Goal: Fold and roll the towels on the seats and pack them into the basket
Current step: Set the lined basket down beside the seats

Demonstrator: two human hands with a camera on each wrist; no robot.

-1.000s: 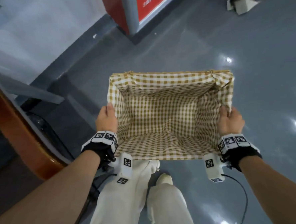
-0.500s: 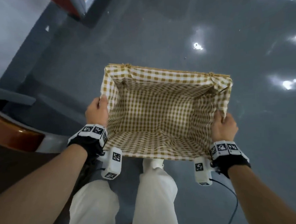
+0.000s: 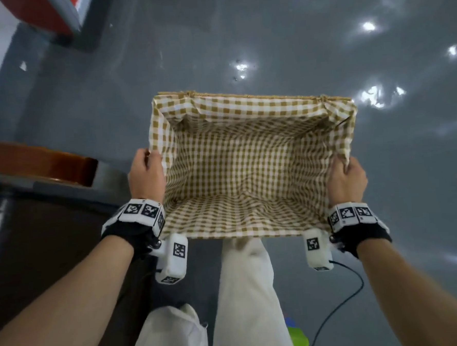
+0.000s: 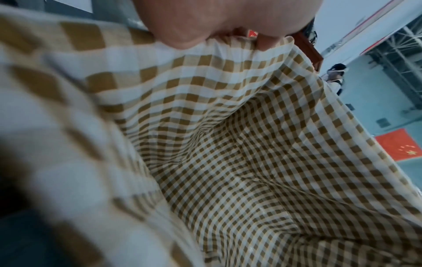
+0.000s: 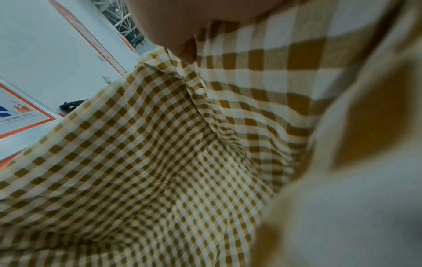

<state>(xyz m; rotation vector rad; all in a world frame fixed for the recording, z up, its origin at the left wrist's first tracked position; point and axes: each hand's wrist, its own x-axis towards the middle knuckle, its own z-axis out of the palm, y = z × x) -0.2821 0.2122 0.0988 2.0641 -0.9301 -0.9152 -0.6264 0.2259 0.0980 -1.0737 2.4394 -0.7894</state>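
A rectangular basket (image 3: 255, 109) lined with yellow-and-white checked cloth hangs in front of me above the grey floor, with nothing inside it. My left hand (image 3: 147, 172) grips its left rim and my right hand (image 3: 346, 175) grips its right rim. Both wrist views show the checked lining (image 4: 251, 162) (image 5: 160, 162) close up, with my fingers (image 4: 265, 41) curled over the rim's cloth. No towel is in view.
A wooden chair edge (image 3: 39, 163) with a dark seat (image 3: 38, 238) stands at my left. My legs in cream trousers (image 3: 242, 292) are below the basket. A red-and-white stand (image 3: 52, 15) is at the far left. A black cable (image 3: 344, 294) trails by my right wrist.
I have carried the basket along over the floor; the chair has slid further back on my left and the red stand toward the top corner. Both hands keep their hold on the rims.
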